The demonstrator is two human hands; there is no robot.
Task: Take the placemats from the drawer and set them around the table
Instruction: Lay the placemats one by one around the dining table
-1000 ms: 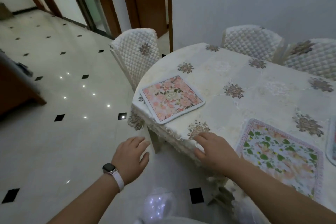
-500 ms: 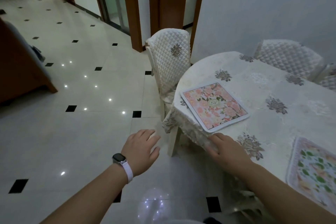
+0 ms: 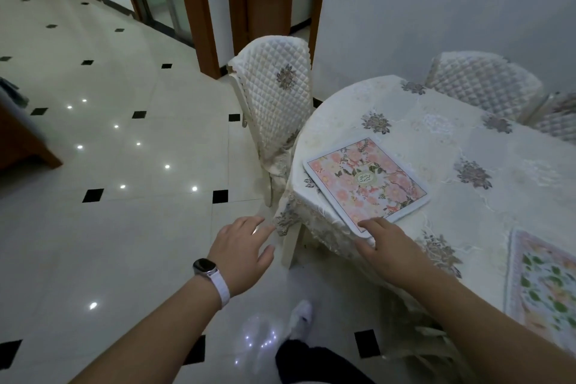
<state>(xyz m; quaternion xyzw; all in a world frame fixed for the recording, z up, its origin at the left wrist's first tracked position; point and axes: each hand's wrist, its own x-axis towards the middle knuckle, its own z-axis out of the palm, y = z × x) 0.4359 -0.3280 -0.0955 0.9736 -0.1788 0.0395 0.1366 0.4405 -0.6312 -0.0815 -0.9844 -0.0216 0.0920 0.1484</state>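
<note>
The pink floral placemat is lying flat on the table, at its rounded end nearest the quilted chair. It is sitting turned, so that one corner is pointing toward the person and overhanging the table edge slightly; its long axis is running from the far left, by the chair, toward the near right. The right hand is resting on that near corner, fingers spread loosely and lying on the mat's white border, not closed around anything. The left hand is hovering over the floor just off the table's edge, palm down, fingers apart and holding nothing, its fingertips close to the hanging corner of the tablecloth; whether they are touching it cannot be told. A watch is sitting on that wrist. A second placemat, green and peach, is lying along the near edge of the table at the right, cut off by the frame. Another quilted chair is standing at the table's far side.
</note>
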